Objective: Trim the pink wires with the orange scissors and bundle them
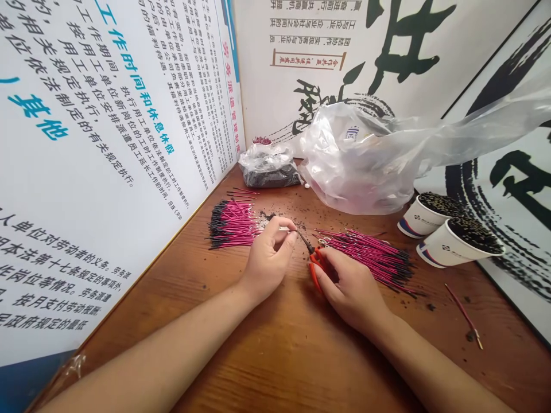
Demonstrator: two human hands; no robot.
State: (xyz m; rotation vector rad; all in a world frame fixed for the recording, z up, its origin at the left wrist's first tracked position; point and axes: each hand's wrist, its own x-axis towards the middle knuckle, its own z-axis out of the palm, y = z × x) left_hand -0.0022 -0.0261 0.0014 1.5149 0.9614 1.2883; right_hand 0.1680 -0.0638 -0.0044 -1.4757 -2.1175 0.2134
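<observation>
My left hand (pixel 272 255) is closed in a pinch, thumb against forefinger. What lies between the fingertips is too small to make out. My right hand (pixel 353 287) grips a pair of scissors (pixel 316 264) by their orange handles, with the dark blades pointing at the left fingertips. A pile of pink wires (pixel 236 223) with black ends lies just beyond my left hand, to its left. Another pile of pink wires (pixel 365 255) with black ends fans out beyond my right hand, partly hidden by it.
Two paper cups (pixel 447 249) full of small dark pieces stand at the right. A large clear plastic bag (pixel 357 166) and a smaller wrapped dark bundle (pixel 271 169) sit at the back. Dark crumbs and a single wire (pixel 462 312) lie on the wooden table (pixel 267 361). Printed panels enclose it.
</observation>
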